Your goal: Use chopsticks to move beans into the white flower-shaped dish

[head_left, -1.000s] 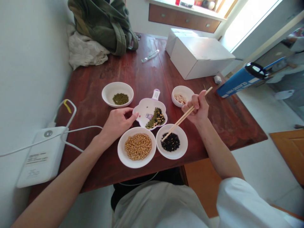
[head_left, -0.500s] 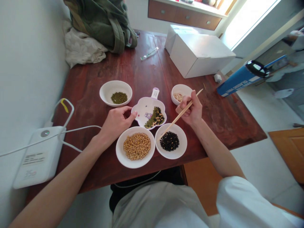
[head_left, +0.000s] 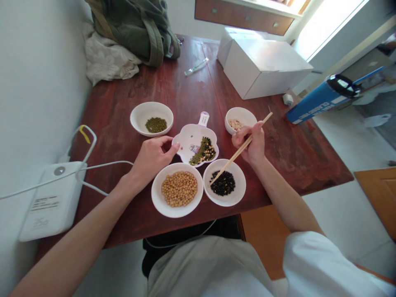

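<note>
My right hand (head_left: 251, 142) grips a pair of wooden chopsticks (head_left: 241, 149) whose tips reach down over the black beans in a white bowl (head_left: 239, 194). My left hand (head_left: 152, 157) rests on the table with its fingertips touching the left rim of a flower-shaped white dish (head_left: 188, 140) that holds mixed green and black beans. In front of that hand stands a white bowl of soybeans (head_left: 159, 202). A bowl of green mung beans (head_left: 140, 115) sits at the back left, and a small bowl of pale beans (head_left: 246, 115) lies just behind my right hand.
On the dark wooden table (head_left: 291, 152) stand two white boxes (head_left: 262, 66) at the back right, a green bag (head_left: 136, 24) on pale cloth (head_left: 105, 62) at the back left, and a small wrapped packet (head_left: 196, 66). A white device with cables (head_left: 49, 200) sits at the left edge. A blue cylinder (head_left: 318, 101) lies beyond the right edge.
My right hand drew in toward the flower dish, then eased slightly right; the chopstick tips stay at the black-bean bowl. My left hand holds its place at the dish rim.
</note>
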A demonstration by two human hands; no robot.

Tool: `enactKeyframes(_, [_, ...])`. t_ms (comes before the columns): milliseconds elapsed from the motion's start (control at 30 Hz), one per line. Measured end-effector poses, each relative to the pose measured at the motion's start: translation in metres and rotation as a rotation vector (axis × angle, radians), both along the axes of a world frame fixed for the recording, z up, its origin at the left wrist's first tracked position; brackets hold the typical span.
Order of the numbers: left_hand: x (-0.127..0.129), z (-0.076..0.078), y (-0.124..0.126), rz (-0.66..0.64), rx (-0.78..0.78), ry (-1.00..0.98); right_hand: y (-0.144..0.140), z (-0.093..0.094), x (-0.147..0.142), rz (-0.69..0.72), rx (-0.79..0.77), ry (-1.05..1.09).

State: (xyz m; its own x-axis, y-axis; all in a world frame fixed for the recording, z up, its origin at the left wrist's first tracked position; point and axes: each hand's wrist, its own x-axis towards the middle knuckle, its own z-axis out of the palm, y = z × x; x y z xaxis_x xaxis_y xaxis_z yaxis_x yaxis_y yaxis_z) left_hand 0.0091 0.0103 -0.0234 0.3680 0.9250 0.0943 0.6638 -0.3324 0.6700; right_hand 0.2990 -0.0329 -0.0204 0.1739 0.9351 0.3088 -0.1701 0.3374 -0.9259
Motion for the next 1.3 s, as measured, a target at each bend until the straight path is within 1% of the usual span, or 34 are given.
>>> enactKeyframes(233, [-0.001,0.002,-0.001,-0.007,-0.025,0.003,-0.002,-0.003,-0.001,0.04,0.083,-0.004])
enactKeyframes(633, [0.0,0.002,-0.001,-0.008,-0.004,0.007,-0.004,-0.01,0.001,0.098,0.076,-0.031])
enactKeyframes(900, [0.0,0.0,-0.001,-0.01,-0.004,0.023,-0.008,-0.013,0.0,0.146,0.035,-0.086])
enactKeyframes(1167, [-0.002,0.003,-0.002,0.012,-0.085,-0.018,-0.01,-0.013,0.002,0.241,0.048,-0.125])
enactKeyframes(1300, [-0.002,0.003,-0.002,0.036,-0.17,-0.084,-0.01,-0.012,0.0,0.237,0.045,-0.122])
